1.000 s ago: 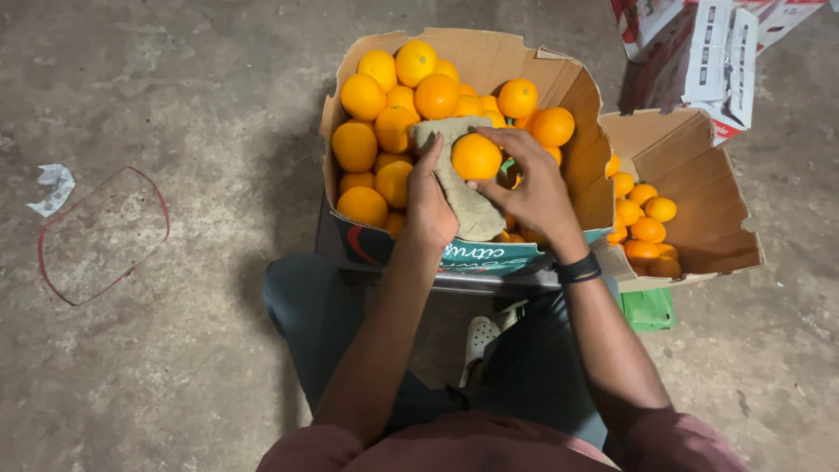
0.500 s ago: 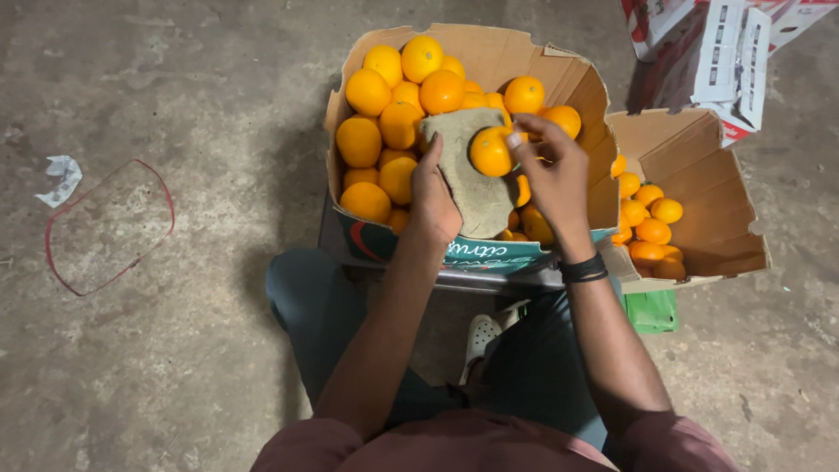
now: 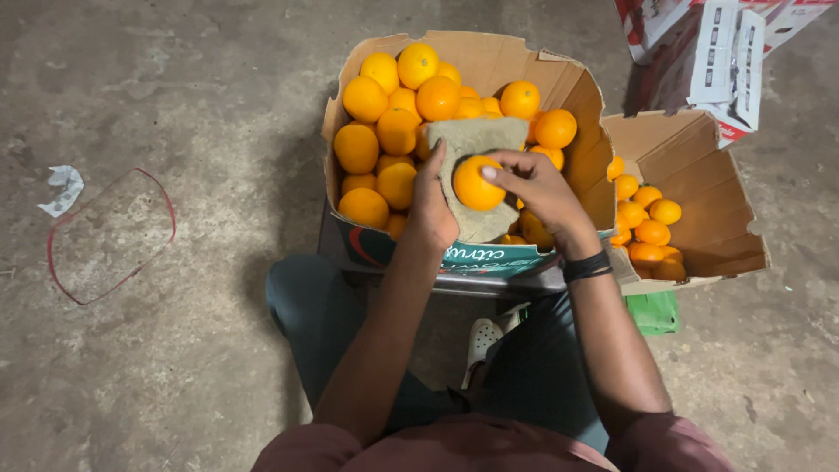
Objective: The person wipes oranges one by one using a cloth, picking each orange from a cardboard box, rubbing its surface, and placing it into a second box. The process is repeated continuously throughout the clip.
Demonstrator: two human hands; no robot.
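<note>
Orange [image 3: 476,184] against cloth [image 3: 476,144], both hands

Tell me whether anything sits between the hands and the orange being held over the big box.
Nothing separates the right hand from the orange; its fingers touch it directly. A tan cloth lies between the orange and the left hand.

The left hand [image 3: 431,205] holds a tan cloth [image 3: 476,149] spread over a box [image 3: 572,87] full of oranges. The right hand [image 3: 537,188] presses one orange [image 3: 474,185] against the cloth (fingers curled around it). A smaller box [image 3: 708,188] stands just right.
</note>
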